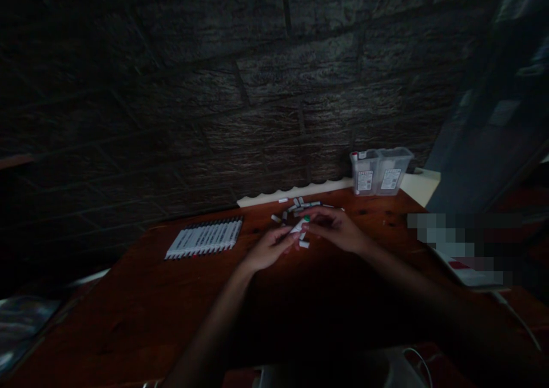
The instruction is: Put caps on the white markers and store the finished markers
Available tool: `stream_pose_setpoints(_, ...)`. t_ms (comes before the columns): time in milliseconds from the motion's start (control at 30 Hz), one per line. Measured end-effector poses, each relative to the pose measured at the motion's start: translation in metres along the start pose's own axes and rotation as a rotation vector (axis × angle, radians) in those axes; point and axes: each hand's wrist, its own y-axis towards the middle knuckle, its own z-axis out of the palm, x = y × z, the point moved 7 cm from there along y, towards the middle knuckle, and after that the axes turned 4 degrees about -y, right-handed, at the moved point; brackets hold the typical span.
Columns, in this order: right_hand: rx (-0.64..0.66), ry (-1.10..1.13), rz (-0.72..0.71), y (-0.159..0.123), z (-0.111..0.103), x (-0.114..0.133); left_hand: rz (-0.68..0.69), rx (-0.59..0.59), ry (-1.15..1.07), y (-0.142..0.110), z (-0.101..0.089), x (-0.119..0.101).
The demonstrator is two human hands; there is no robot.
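White marker (298, 226) — between both hands (269, 249) (338, 229) — green end (307, 219) rightward

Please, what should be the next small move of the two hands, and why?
Probably the left hand should steady the white marker while the right hand works gently at its green end. The left hand grips the marker's body, the right fingertips are already by the green end, and small white pieces lie loose close by.
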Motion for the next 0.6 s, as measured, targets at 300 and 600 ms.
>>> stream_pose_setpoints(300, 0.061, 0.001, -0.009, -0.005, 0.010, 0.012, 0.163, -0.222, 0.178, 0.001, -0.012, -0.002)
stream_pose_setpoints(600, -0.237, 0.071, 0.077, 0.004, -0.027, -0.008, 0.139, -0.459, 0.144, -0.003, -0.034, -0.004)
